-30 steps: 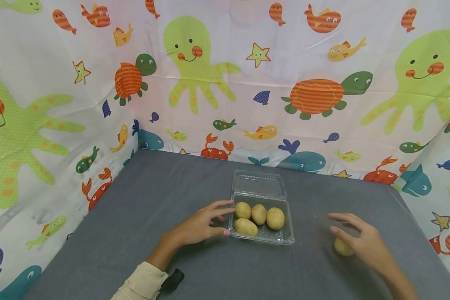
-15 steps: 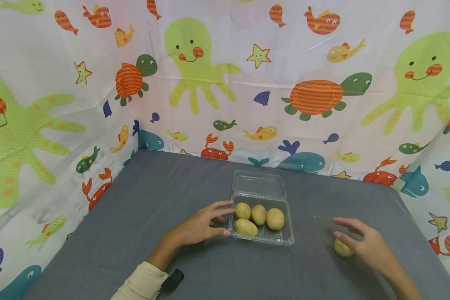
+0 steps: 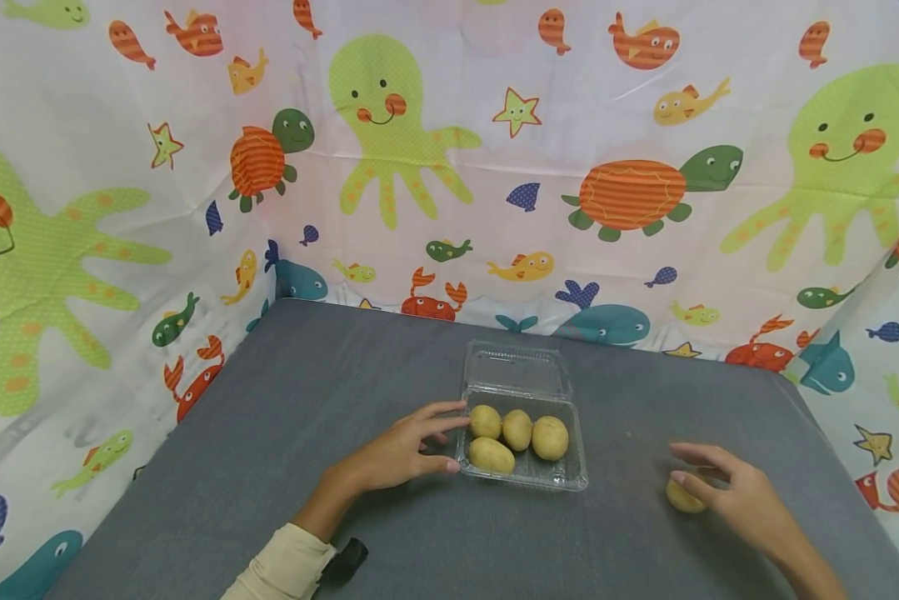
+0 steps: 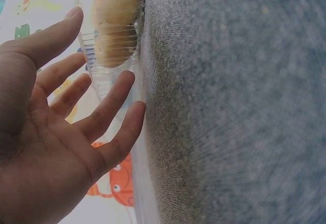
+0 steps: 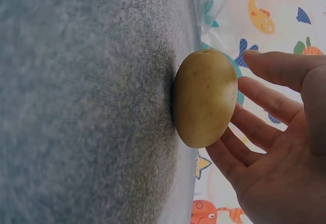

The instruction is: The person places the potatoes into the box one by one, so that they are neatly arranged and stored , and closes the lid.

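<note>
In the head view a clear plastic clamshell container [image 3: 569, 471] stands with its lid [image 3: 516, 369] folded back and several potatoes [image 3: 550, 437] inside. My left hand [image 3: 397, 450] is at its left side, fingers spread, fingertips right at the rim; the left wrist view shows the same hand [image 4: 61, 127] beside the ribbed wall. Off to the right, a single potato [image 3: 684, 496] lies on the table, partly covered by my right hand [image 3: 741, 496]. In the right wrist view this potato [image 5: 205, 99] rests on the cloth, with the thumb apart from it and the fingers loosely extended behind it.
A dark grey cloth [image 3: 344, 367] covers the table. Behind and on both sides hangs a white curtain [image 3: 449, 83] printed with sea animals, meeting the table's far edge. A small black object [image 3: 347, 560] sits at my left wrist.
My right hand has shifted slightly to the right and toward me over the single potato, which stays almost in place. The left hand and the container have not moved.
</note>
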